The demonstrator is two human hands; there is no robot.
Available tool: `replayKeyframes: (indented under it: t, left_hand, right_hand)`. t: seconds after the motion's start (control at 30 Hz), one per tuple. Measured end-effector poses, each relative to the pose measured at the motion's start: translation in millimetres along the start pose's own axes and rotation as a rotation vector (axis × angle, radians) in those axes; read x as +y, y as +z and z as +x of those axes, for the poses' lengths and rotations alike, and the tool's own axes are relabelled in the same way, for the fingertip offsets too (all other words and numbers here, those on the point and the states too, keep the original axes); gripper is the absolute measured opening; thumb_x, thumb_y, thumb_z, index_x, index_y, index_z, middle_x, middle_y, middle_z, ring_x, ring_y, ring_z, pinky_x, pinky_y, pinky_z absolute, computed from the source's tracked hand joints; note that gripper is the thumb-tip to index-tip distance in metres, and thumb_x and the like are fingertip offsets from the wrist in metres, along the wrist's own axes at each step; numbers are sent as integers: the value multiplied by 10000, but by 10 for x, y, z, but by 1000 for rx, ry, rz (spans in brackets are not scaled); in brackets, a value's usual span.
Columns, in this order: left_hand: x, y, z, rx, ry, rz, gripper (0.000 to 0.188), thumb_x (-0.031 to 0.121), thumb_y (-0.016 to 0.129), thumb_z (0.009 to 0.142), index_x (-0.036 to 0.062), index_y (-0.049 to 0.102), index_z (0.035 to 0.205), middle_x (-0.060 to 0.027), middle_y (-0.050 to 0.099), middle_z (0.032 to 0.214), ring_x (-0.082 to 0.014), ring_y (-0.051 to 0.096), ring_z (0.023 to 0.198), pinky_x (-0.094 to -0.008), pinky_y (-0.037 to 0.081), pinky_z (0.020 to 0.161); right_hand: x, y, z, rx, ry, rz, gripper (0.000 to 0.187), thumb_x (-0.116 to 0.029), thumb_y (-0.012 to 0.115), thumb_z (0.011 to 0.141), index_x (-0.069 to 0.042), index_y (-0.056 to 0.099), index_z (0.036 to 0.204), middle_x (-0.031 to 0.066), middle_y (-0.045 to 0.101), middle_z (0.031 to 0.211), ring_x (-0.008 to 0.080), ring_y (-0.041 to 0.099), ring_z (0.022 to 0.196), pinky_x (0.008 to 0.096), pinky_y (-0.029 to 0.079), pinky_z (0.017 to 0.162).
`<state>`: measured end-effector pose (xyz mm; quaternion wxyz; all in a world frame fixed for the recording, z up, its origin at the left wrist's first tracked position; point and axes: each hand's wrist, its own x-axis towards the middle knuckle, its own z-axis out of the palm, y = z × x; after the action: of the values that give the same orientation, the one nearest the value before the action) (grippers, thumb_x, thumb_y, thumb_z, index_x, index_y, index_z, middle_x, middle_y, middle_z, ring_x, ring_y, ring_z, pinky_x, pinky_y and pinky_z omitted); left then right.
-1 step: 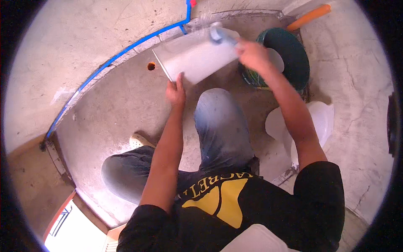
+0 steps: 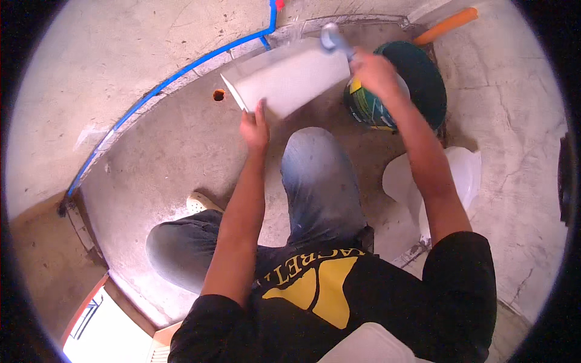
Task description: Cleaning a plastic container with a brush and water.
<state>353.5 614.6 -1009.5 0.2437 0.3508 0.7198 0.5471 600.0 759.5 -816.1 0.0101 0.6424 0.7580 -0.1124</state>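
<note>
A white box-shaped piece (image 2: 296,78) with flat faces is held tilted above the concrete floor, beyond my raised knee. My left hand (image 2: 255,128) grips its near left corner, thumb on the front face and the other fingers mostly hidden behind. In my right hand (image 2: 375,74) is a blue-grey tool with a rounded pale head (image 2: 331,40), smeared by motion, so its exact kind is unclear. The tool's head is over the upper right end of the white piece; whether it touches I cannot tell. The right forearm passes in front of a dark green bucket (image 2: 428,72).
Behind the bucket an orange pipe (image 2: 448,25) leans by the wall. A blue pipe (image 2: 181,68) runs along the base of the far wall. A round hole (image 2: 218,95) opens in the floor. Beside my right arm stands a glossy white rounded object (image 2: 463,175).
My right hand and the tool have moved a little right, toward the bucket. The white piece has tilted slightly in my left hand, which stays nearly in place.
</note>
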Motion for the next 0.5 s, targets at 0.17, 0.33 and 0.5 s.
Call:
replayKeyframes:
  t: [0.17,0.33,0.5]
  left_hand:
    - [937,233,706,-8,-493,-86,491,388,572,903,-99,616,859,-167,623,729,-254,613,680,-394,473,611]
    - [591,231,1106,-5,-818,-452,487,437,549,908,-38,609,1001,-126,610,971,-212,618,727,-330,526,647]
    - [214,340,395,-71,-483,-458,574,523,492,920,-33,630,960,-158,613,993,-225,560,973,-371,423,877]
  right_hand:
    - [88,-55,69,151,45,41,494,-313,501,888,-178,448,1360,218,640,1023,400,616,949,490,479,823]
    - [-232,459,54,49,48,201,506,-306,535,898,-241,415,1385,224,620,1078,428,584,988,478,453,865]
    - [-313,647,-115,62,45,292,546,-298,539,895,-278,365,1412,249,623,1005,429,605,922,486,475,800]
